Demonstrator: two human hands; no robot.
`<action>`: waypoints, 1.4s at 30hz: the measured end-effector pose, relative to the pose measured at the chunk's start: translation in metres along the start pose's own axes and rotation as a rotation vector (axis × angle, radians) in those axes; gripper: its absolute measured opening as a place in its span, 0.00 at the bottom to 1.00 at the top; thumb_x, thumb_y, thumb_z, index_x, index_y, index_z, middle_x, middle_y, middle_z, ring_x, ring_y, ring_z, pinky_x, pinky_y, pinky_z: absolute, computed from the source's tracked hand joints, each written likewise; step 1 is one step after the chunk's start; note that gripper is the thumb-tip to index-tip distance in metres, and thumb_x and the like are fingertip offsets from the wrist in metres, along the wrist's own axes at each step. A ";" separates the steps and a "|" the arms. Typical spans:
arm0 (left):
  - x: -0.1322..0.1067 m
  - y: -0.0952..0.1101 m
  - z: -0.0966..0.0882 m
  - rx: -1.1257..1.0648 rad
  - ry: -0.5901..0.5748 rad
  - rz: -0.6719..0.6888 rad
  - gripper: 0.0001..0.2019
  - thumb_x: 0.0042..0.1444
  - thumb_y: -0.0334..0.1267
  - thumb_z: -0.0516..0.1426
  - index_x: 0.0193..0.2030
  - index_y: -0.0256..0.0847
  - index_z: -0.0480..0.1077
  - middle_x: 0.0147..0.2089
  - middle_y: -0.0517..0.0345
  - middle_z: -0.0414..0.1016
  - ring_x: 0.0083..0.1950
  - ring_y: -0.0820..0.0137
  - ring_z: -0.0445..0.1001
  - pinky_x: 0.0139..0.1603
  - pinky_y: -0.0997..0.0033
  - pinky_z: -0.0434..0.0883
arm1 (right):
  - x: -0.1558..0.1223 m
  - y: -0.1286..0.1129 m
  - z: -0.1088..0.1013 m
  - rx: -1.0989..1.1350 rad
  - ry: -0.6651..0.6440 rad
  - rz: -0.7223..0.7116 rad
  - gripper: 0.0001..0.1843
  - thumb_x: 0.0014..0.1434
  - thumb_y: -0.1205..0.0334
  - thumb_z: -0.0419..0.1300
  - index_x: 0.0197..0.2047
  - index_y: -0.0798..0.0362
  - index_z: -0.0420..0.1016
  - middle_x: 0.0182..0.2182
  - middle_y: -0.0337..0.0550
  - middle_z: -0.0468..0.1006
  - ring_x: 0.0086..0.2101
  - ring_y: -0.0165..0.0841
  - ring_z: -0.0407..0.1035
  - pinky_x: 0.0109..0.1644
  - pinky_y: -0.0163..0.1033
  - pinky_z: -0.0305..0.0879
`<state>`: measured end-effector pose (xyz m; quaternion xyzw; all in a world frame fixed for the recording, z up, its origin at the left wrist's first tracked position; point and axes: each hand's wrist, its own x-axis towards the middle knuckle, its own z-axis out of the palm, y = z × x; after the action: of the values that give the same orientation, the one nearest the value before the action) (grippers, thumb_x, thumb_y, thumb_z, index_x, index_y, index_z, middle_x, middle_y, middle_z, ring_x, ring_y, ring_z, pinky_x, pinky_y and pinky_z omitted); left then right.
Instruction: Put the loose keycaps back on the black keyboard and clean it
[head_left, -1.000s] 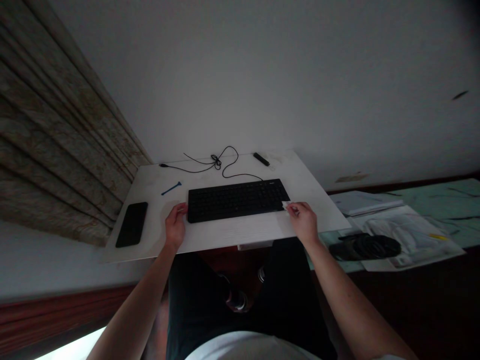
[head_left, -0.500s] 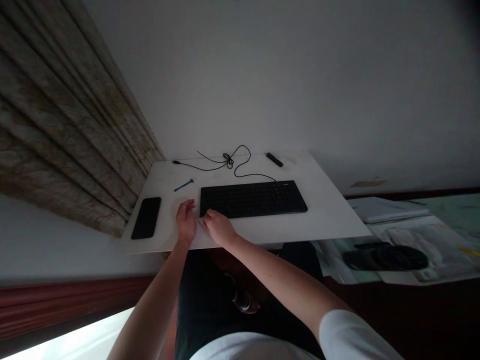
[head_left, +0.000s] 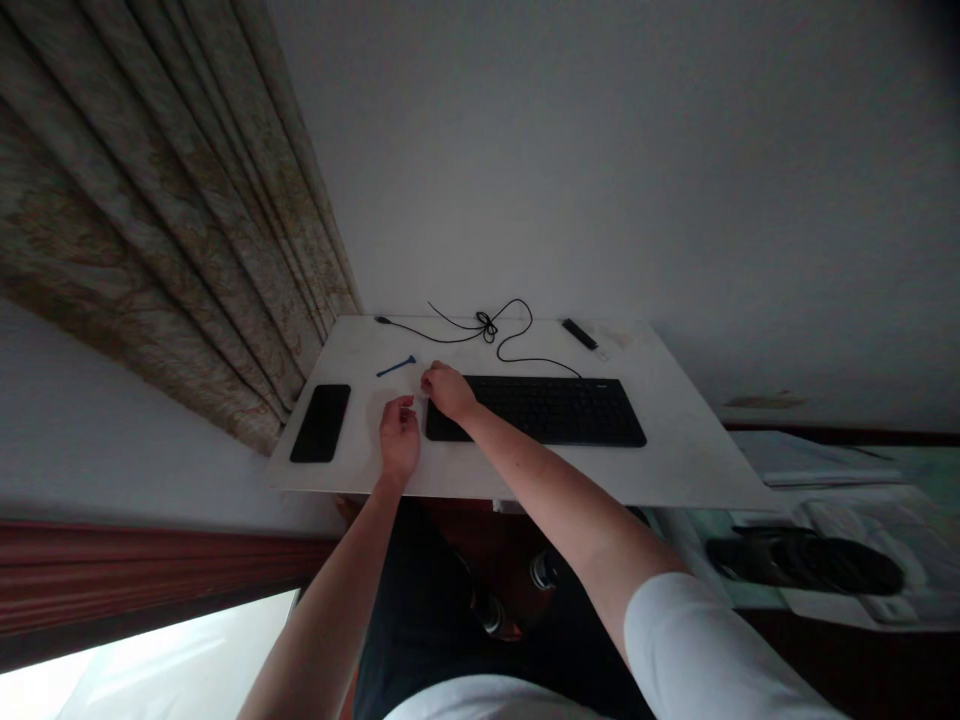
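The black keyboard (head_left: 555, 412) lies on the white desk (head_left: 480, 474), its cord running off the back. My right hand (head_left: 450, 393) is over the keyboard's upper left corner, fingers pinched together. Whatever those fingertips may hold is too small or hidden to make out. Just left of the keyboard, my left hand (head_left: 400, 440) rests at the desk with its fingers loosely curled and nothing visible in them. A small blue tool (head_left: 396, 366), thin with a wider end, lies beyond my left hand.
A black phone (head_left: 321, 423) lies at the desk's left side. The looped black cable (head_left: 486, 326) and a dark, stick-like object (head_left: 579, 334) lie along the back by the wall. A curtain (head_left: 247, 200) hangs at the left. Dark gear (head_left: 806, 562) sits low at the right.
My right hand has moved from the keyboard's lower left corner up to its upper left corner, away from my left hand. The whole view has shifted slightly.
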<state>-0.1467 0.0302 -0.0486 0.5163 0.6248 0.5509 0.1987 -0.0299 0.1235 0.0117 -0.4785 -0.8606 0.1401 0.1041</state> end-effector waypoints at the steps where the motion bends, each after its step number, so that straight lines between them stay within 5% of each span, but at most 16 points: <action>1: 0.000 0.000 0.001 0.003 -0.034 -0.002 0.15 0.59 0.28 0.51 0.50 0.41 0.71 0.49 0.50 0.76 0.45 0.66 0.76 0.51 0.62 0.73 | 0.006 0.004 -0.002 0.008 0.011 0.023 0.15 0.70 0.66 0.52 0.47 0.60 0.80 0.48 0.55 0.78 0.46 0.38 0.73 0.52 0.38 0.65; 6: -0.001 0.003 0.003 -0.005 -0.147 0.003 0.14 0.59 0.30 0.53 0.51 0.41 0.72 0.48 0.49 0.78 0.46 0.64 0.78 0.51 0.61 0.74 | 0.007 0.013 -0.005 0.003 0.055 0.100 0.15 0.70 0.66 0.53 0.47 0.60 0.81 0.46 0.56 0.78 0.46 0.39 0.73 0.52 0.39 0.65; 15: 0.000 0.004 0.003 0.069 -0.077 0.000 0.11 0.60 0.30 0.51 0.47 0.40 0.71 0.45 0.50 0.76 0.47 0.63 0.75 0.53 0.59 0.72 | -0.048 0.003 0.011 0.027 -0.016 -0.292 0.14 0.69 0.67 0.53 0.46 0.56 0.81 0.44 0.50 0.78 0.45 0.36 0.71 0.50 0.38 0.64; 24: 0.002 0.006 0.004 0.116 -0.190 0.104 0.14 0.58 0.28 0.52 0.47 0.41 0.75 0.48 0.49 0.77 0.52 0.62 0.75 0.59 0.56 0.71 | -0.012 0.046 -0.010 0.021 0.051 -0.135 0.16 0.69 0.69 0.53 0.50 0.53 0.83 0.45 0.50 0.75 0.43 0.34 0.72 0.50 0.37 0.62; 33: 0.003 0.003 0.010 0.088 -0.222 0.106 0.17 0.60 0.30 0.51 0.50 0.44 0.77 0.53 0.52 0.79 0.57 0.61 0.76 0.66 0.52 0.68 | -0.053 0.100 -0.024 0.008 0.016 -0.153 0.18 0.64 0.74 0.56 0.49 0.50 0.83 0.43 0.47 0.75 0.44 0.36 0.70 0.50 0.39 0.62; 42: 0.004 0.001 0.008 0.107 -0.238 0.089 0.19 0.59 0.29 0.51 0.53 0.42 0.76 0.53 0.50 0.80 0.57 0.60 0.76 0.65 0.51 0.69 | -0.014 0.027 -0.003 -0.019 0.014 -0.214 0.19 0.64 0.74 0.53 0.48 0.55 0.83 0.48 0.54 0.75 0.49 0.39 0.67 0.52 0.41 0.63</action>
<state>-0.1411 0.0376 -0.0489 0.6149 0.6021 0.4599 0.2188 0.0001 0.1258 0.0044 -0.3859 -0.9072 0.1169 0.1197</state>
